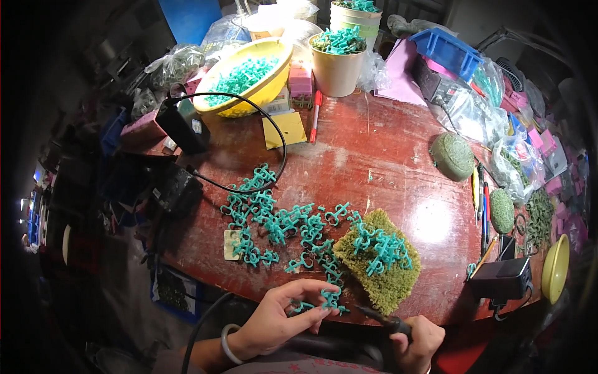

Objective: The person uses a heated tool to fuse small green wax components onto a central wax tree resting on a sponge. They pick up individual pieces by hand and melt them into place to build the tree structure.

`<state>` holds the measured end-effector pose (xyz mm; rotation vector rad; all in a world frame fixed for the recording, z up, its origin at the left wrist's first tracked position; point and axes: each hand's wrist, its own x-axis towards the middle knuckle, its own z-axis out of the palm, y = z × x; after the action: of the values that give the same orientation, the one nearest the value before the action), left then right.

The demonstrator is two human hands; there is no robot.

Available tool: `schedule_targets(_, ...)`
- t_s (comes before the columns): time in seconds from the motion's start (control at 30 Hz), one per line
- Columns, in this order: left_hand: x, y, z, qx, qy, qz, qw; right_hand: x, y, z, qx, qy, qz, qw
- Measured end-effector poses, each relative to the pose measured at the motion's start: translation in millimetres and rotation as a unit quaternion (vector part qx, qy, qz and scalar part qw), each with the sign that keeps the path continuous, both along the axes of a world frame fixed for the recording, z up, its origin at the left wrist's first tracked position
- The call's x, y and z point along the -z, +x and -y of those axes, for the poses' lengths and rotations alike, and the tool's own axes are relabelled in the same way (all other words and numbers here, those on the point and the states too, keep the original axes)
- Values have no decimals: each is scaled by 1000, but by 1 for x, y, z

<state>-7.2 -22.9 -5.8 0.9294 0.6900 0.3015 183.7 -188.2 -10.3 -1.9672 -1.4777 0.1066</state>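
While the left hand (pixel 274 321) pinches a green piece (pixel 330 298) in its grip at the near edge of the worktop (pixel 336 156), presumably to steady it, the right hand (pixel 421 343) clasps a dark-handled tool (pixel 393 323).

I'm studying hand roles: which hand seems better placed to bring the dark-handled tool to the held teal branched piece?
Probably the right hand: it grips the dark-handled tool, which points toward the left hand. The left is occupied, holding the teal branched piece.
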Motion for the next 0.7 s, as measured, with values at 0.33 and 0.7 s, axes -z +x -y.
schedule_targets(0.33, 1, -4, -1, 11, -4, -3, 1000, 4, -6, -10, -28, -13, -2, 1000)
schedule_targets(0.7, 2, -3, -1, 16, -7, -7, 1000, 1, -7, -12, -27, -35, -11, 999)
